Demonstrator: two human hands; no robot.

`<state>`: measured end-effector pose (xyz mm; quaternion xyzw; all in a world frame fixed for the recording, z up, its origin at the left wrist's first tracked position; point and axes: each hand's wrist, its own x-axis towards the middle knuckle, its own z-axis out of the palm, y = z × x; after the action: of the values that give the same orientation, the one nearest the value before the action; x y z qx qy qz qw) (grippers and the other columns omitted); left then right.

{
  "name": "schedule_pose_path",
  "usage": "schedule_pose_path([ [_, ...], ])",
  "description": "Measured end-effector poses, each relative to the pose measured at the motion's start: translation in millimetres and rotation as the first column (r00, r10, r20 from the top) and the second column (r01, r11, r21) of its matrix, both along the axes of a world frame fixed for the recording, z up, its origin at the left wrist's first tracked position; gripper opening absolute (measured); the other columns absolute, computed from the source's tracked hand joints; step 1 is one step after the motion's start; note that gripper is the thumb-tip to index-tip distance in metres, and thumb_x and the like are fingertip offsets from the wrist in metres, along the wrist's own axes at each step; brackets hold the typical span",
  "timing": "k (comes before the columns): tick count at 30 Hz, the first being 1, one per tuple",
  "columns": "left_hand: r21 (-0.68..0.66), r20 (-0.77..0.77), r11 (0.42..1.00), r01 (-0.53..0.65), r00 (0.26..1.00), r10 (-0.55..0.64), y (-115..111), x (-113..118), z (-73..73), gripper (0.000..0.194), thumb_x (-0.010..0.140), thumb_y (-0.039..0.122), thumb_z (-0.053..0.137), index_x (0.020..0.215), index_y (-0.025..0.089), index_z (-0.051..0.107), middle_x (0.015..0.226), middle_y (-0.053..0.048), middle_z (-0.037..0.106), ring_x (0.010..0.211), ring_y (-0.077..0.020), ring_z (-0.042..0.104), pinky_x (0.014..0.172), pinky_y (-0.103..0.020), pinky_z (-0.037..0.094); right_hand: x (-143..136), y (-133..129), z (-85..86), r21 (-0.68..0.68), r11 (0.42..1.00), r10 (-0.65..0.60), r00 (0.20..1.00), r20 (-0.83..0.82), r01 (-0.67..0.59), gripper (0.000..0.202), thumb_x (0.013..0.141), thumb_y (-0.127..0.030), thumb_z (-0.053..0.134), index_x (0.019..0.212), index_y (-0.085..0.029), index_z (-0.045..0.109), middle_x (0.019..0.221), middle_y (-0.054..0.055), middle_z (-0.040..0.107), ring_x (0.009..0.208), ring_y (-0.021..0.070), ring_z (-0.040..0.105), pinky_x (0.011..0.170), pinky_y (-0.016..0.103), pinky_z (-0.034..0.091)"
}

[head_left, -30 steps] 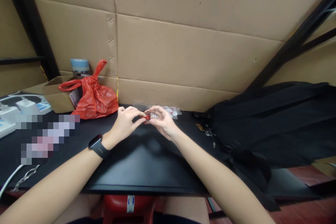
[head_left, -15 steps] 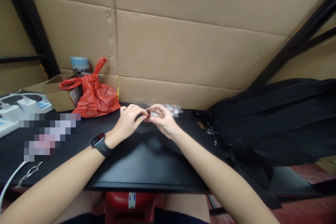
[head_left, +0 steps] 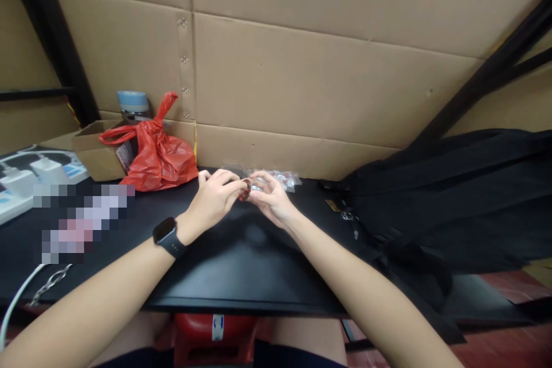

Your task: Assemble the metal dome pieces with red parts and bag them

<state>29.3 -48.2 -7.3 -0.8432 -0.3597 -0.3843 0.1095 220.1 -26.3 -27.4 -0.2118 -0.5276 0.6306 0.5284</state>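
Between my fingertips is a small round object, dark reddish with a ring-like rim, too small to name. My left hand, with a dark watch on the wrist, pinches it from the left. From the right, the thumb and fingers of my right hand hold its other side. Both hands are above the far part of the black table. Clear plastic packets lie just behind my right hand, partly hidden by it.
A red plastic bag, an open cardboard box and a blue-lidded container stand back left. A white power strip lies far left. Black cloth covers the right side, beside keys.
The small round object has turned between my fingers, so its ring-like rim shows more. My left fingers have shifted slightly right. The whole view has moved a little.
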Motion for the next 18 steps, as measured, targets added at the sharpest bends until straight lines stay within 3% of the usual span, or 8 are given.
schedule_pose_path([
  [5, -0.172, 0.105, 0.985, -0.017, 0.994, 0.036, -6, 4, 5.8, 0.016, 0.096, 0.028, 0.057, 0.091, 0.026, 0.073, 0.100, 0.000, 0.074, 0.096, -0.0187, 0.063, 0.077, -0.037, 0.027, -1, -1, -0.7, 0.002, 0.999, -0.049, 0.998, 0.031, 0.049, 0.048, 0.059, -0.018, 0.090, 0.096, -0.025, 0.061, 0.104, 0.000, 0.070, 0.088, 0.0140, 0.068, 0.081, 0.028, 0.058],
  [10, -0.377, 0.224, 0.926, 0.011, 0.971, 0.080, -9, 3, 15.2, 0.010, 0.089, 0.026, 0.065, 0.085, 0.026, 0.074, 0.095, 0.002, 0.076, 0.093, -0.0188, 0.065, 0.079, -0.033, 0.036, -5, -5, -1.3, 0.086, 0.992, -0.103, 0.992, 0.076, 0.097, 0.046, 0.061, -0.021, 0.089, 0.096, -0.025, 0.060, 0.111, 0.003, 0.071, 0.095, 0.0161, 0.069, 0.089, 0.032, 0.057],
  [18, -0.470, 0.324, 0.882, 0.028, 0.935, 0.143, 0, -1, 7.8, 0.009, 0.080, 0.030, 0.070, 0.082, 0.024, 0.077, 0.098, -0.002, 0.065, 0.091, -0.0198, 0.062, 0.080, -0.034, 0.045, -9, -8, 0.9, 0.176, 0.970, -0.197, 0.966, 0.170, 0.167, 0.038, 0.057, -0.023, 0.090, 0.085, -0.022, 0.065, 0.109, 0.005, 0.074, 0.091, 0.0186, 0.071, 0.094, 0.042, 0.056],
])
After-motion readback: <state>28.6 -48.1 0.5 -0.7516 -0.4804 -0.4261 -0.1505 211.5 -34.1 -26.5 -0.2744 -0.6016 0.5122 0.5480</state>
